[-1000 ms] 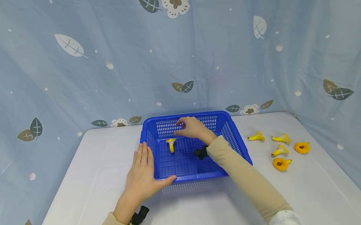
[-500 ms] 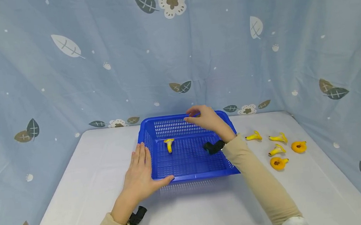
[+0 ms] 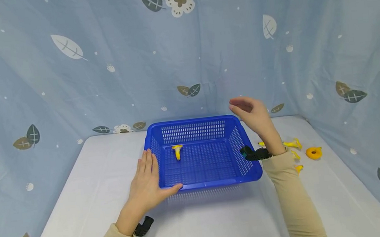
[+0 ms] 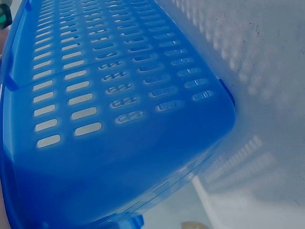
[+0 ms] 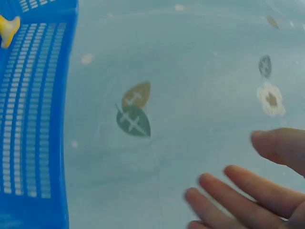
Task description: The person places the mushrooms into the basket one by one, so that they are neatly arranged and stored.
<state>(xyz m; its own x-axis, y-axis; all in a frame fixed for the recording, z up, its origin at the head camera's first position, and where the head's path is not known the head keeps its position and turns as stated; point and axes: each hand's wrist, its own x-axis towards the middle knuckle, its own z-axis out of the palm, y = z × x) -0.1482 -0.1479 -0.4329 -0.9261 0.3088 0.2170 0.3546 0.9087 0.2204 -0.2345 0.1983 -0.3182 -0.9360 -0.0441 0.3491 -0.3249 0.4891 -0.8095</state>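
Note:
A blue slotted plastic basket (image 3: pixel 214 184) stands at the table's far middle. One yellow chanterelle mushroom (image 3: pixel 177 152) lies inside on its floor, left of centre. My left hand (image 3: pixel 145 183) rests at the basket's front left corner, straight fingers along the left side and thumb along the front rim. In the left wrist view the basket's slotted wall (image 4: pixel 157 138) fills most of the picture. My right hand (image 3: pixel 256 117) is raised past the basket's back right corner, holding nothing. Its thumb and fingers (image 5: pixel 228 195) are spread apart in the right wrist view.
Several more chanterelles lie on the white table (image 3: pixel 337 195) to the right, including an orange one (image 3: pixel 314 153) and a yellow one (image 3: pixel 293 144). My right forearm partly hides the others. A blue patterned curtain (image 3: pixel 121 94) hangs behind the table.
My right hand has risen from inside the basket, beside the chanterelle there, and moved right past the basket's edge. The left hand has stayed at its corner.

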